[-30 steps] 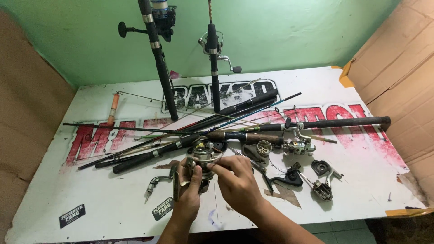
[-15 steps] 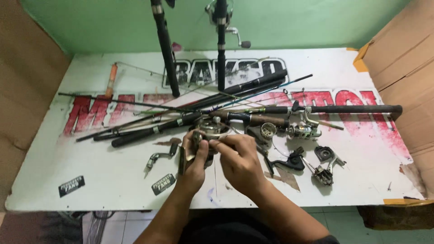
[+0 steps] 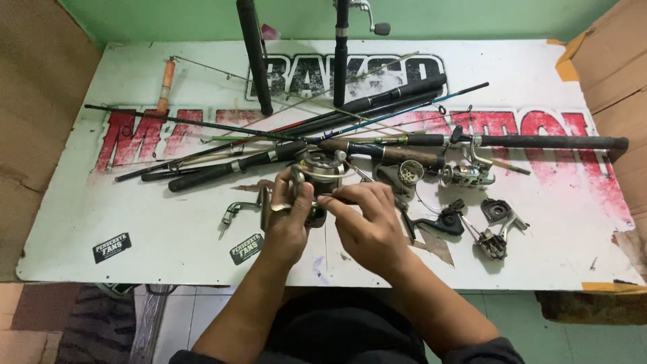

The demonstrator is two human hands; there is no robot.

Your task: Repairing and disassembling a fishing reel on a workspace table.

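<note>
My left hand (image 3: 288,219) grips a grey spinning fishing reel (image 3: 317,176) just above the white table (image 3: 168,236), near its front middle. The fingertips of my right hand (image 3: 367,222) pinch a small part at the reel's side; what that part is I cannot make out. Both hands meet over the reel and hide its lower body. A bent metal crank handle (image 3: 232,212) lies on the table left of my left hand.
Several fishing rods (image 3: 283,152) lie crossed behind my hands, and two more stand upright at the back (image 3: 253,54). Loose reel parts (image 3: 495,232) and another reel (image 3: 465,174) lie to the right. Cardboard (image 3: 613,61) flanks the table; black stickers (image 3: 111,247) sit near its front edge.
The camera has tilted down, so the table sits higher in view. My hands stay on the reel, with the right fingers shifted slightly along its side.
</note>
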